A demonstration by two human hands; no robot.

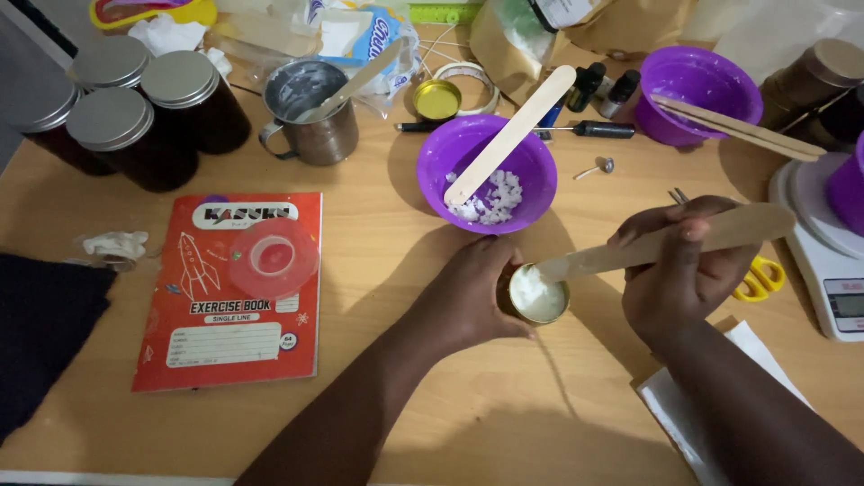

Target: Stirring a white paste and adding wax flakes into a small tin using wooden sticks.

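Observation:
My left hand (470, 292) wraps around a small gold tin (537, 296) filled with white wax, steadying it on the wooden table (378, 261). My right hand (679, 270) grips a wide wooden stick (666, 241) whose tip rests in the tin's white filling. Just behind the tin stands a purple bowl (487, 171) with white wax flakes and another wooden stick (510, 135) leaning in it.
A red exercise book (216, 333) with a clear pink lid (273, 258) lies at the left. Dark lidded jars (135, 112) and a metal cup (310, 112) stand behind it. A second purple bowl (697, 90), a white scale (823, 261), yellow scissors (760, 277) and white paper (693, 414) are at the right.

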